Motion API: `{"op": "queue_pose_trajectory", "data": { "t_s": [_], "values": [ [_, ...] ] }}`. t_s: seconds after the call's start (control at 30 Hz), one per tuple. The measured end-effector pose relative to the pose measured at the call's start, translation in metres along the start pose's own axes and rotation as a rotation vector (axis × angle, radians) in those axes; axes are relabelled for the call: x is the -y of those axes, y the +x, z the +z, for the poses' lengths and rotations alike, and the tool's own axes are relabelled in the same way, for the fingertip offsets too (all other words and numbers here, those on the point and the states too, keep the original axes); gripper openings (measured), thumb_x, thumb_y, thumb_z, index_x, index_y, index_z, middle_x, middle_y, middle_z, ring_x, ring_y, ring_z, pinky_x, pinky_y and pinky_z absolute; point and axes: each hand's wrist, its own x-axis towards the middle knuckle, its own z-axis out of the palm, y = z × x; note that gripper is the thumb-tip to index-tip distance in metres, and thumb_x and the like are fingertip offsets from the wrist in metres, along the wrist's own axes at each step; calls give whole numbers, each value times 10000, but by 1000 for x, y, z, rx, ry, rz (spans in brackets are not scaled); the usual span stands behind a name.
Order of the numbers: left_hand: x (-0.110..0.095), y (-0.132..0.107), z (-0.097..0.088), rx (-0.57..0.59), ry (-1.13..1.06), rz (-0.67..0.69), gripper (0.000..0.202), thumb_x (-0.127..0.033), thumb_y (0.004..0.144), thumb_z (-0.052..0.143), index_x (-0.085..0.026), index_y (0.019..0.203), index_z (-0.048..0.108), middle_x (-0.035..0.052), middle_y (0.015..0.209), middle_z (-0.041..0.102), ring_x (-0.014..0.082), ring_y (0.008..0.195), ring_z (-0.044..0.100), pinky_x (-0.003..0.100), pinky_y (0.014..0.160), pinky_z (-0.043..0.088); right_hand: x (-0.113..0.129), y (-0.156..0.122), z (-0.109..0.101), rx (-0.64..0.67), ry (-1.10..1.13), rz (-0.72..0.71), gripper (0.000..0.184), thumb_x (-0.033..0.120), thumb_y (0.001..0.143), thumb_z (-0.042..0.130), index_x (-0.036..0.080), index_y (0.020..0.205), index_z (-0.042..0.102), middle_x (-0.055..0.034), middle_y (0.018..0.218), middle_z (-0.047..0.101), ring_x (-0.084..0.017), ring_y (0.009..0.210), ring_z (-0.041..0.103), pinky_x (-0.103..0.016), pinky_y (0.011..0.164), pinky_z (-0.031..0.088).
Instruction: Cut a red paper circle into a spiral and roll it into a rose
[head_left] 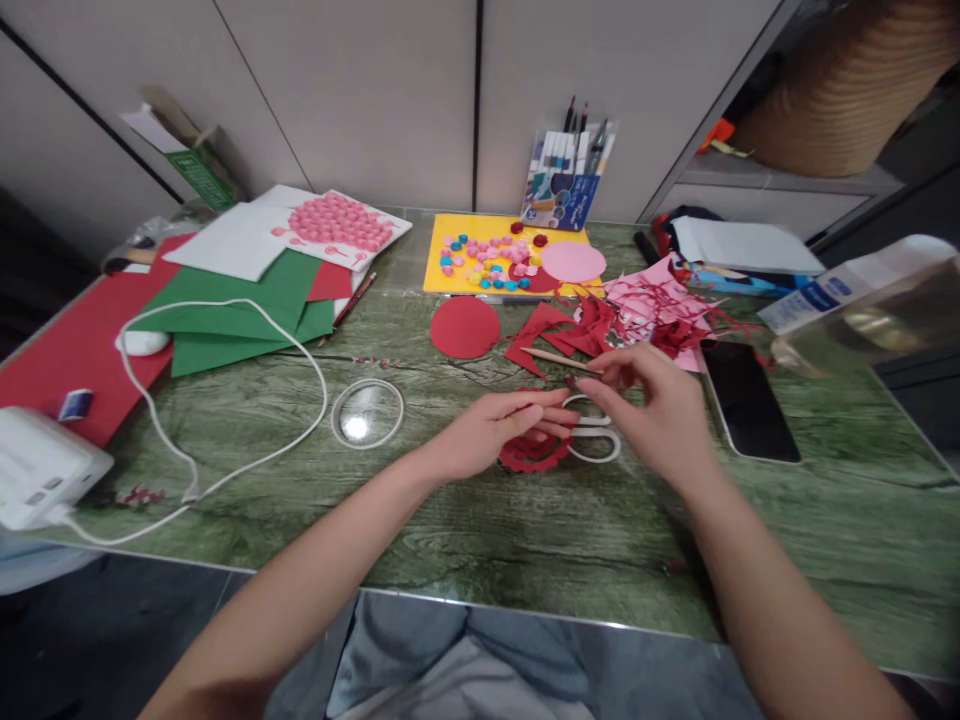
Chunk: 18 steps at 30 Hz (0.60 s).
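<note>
- Your left hand (501,428) lies low over a red paper disc with a scalloped edge (531,456). Its fingers are stretched out straight across the top, and the disc shows just under the fingertips.
- The thumb is hidden, so you cannot tell whether that hand grips the disc or only rests on it.
- Your right hand (660,415) is arched, with wrist raised and thumb and forefinger drawn together at their tips, almost touching the left fingertips. Whether they nip a scrap is too small to tell.
- The two hands are close together, meeting over the disc.
- The pair of white-handled scissors (598,441) lies flat on the green marbled tabletop (525,540), between and beneath your hands, with neither hand in the loops. Cutting looks paused.
- Judging by the finished scallops all round what shows of the disc, its edge seems done.
- Beyond your right hand lie red paper offcuts (570,328) and a heap of pink paper trimmings (651,303), with a thin wooden stick (559,357) just past your fingertips.
- Beyond your left hand sits a plain red paper circle (465,327), uncut at its edge, so that piece appears untouched.
- To the right of your right hand rests a black phone (750,400).
</note>
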Motion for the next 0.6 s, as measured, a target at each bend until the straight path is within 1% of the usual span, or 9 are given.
{"op": "queue_pose_trajectory", "data": {
  "t_s": [0.03, 0.1, 0.17, 0.23, 0.43, 0.6],
  "values": [
    [0, 0, 0, -10, -10, 5, 398, -280, 879, 487, -151, 1255, 507, 148, 1232, 580, 197, 1075, 586, 372, 955, 410, 8, -1, 2, 1, 114, -25, 123, 293, 787, 624, 219, 874, 577, -10, 764, 556, -165, 689, 543, -288, 610, 432],
    [1, 0, 0, -17, -28, 16, 364, -276, 867, 511, -177, 1215, 551, 118, 1248, 575, 194, 1116, 560, 363, 984, 387, 19, -4, 5, 20, 228, -73, 166, 286, 742, 674, 236, 873, 586, -19, 828, 555, -188, 789, 553, -317, 679, 459],
    [2, 0, 1, -4, -57, 21, 348, -286, 854, 532, -200, 1188, 576, 96, 1261, 568, 194, 1153, 532, 357, 1003, 369, 23, -6, 9, 35, 259, -84, 197, 254, 718, 696, 248, 886, 594, -28, 894, 542, -206, 881, 546, -358, 763, 464],
    [4, 0, 1, 22, -94, 22, 352, -308, 846, 542, -209, 1181, 584, 96, 1255, 573, 199, 1161, 525, 366, 1008, 363, 23, -7, 11, 40, 275, -80, 209, 223, 717, 694, 256, 901, 601, -30, 930, 525, -208, 916, 539, -378, 807, 459],
    [9, 2, 0, 103, -131, 8, 336, -317, 836, 554, -184, 1138, 618, 112, 1244, 578, 214, 1160, 522, 384, 1023, 342, 24, -8, 12, 94, 291, -114, 176, 172, 758, 651, 256, 911, 620, -30, 938, 516, -191, 916, 541, -369, 819, 457],
    [9, 3, -1, 116, -94, 24, 312, -308, 848, 537, -180, 1116, 630, 106, 1226, 591, 211, 1180, 504, 382, 1030, 332, 26, -10, 13, 117, 291, -115, 140, 183, 776, 633, 247, 901, 622, -33, 934, 515, -191, 921, 543, -362, 791, 471]
  ]
}}
